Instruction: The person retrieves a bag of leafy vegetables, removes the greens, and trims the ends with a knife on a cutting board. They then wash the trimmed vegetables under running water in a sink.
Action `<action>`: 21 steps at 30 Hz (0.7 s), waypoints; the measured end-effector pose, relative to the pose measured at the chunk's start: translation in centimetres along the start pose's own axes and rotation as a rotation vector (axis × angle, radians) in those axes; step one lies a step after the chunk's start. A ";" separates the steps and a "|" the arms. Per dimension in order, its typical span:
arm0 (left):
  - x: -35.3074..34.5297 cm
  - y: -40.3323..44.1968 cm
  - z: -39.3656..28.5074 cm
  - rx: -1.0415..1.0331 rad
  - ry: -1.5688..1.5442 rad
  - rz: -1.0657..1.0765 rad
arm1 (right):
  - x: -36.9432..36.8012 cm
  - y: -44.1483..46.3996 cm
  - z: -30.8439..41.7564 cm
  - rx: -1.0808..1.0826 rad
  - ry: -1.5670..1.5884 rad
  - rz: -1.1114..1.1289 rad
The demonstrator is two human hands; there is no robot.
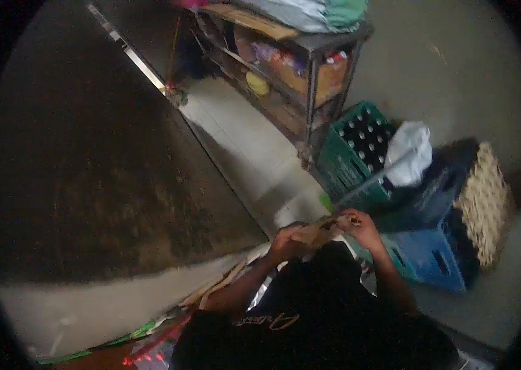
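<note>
A small brownish, crumpled piece (317,235), perhaps paper or cardboard, is held between both hands in front of the dark shirt. My left hand (286,243) has its fingers closed on the left end of the piece. At its right end, my right hand (358,227) pinches it with bent fingers. The image is blurred, so the exact nature of the piece cannot be made out.
A dark panel (106,166) fills the left side. Ahead stands a metal shelf (311,92) with boxes and bags. To the right are a green crate (350,163) of bottles, a white bag (410,154), a blue crate (436,256) and a woven basket (487,206).
</note>
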State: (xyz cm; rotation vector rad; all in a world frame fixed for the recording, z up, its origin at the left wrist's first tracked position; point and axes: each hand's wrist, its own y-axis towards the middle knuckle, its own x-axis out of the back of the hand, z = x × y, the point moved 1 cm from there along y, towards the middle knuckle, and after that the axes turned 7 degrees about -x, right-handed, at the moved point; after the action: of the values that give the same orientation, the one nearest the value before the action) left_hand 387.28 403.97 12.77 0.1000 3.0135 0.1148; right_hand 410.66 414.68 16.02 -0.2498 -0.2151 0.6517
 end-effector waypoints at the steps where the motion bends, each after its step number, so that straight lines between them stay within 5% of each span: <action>1: 0.8 1.4 0.4 -0.032 0.018 -0.033 | 0.8 2.3 0.6 -0.084 -0.039 0.021; 2: 1.7 2.5 2.2 -0.036 0.031 -0.137 | 0.9 4.8 1.6 -0.175 -0.059 0.018; 5: 5.7 5.3 7.6 -0.032 0.536 -0.315 | 0.8 14.1 3.2 0.083 -0.305 0.144; 8: 7.1 8.6 4.6 0.059 0.470 -0.776 | -1.0 23.9 7.1 0.174 -0.483 0.371; 11: 12.1 5.5 13.7 0.201 0.382 -1.034 | -5.1 33.0 10.0 0.260 -0.627 0.422; 13: 13.3 5.1 12.9 0.212 0.368 -1.202 | -7.4 39.9 11.5 0.288 -0.673 0.446; 16: 15.0 7.0 10.5 0.601 0.553 -1.306 | -11.5 51.4 13.0 0.318 -0.572 0.524; 21: 21.2 10.6 14.9 0.675 0.329 -1.350 | -17.9 66.0 17.1 0.287 -0.290 0.412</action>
State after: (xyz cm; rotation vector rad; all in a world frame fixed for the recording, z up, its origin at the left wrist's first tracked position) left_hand 368.84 417.12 -3.71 -1.9049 2.5193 -1.0339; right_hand 354.48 456.95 10.58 0.0835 -0.3481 1.1183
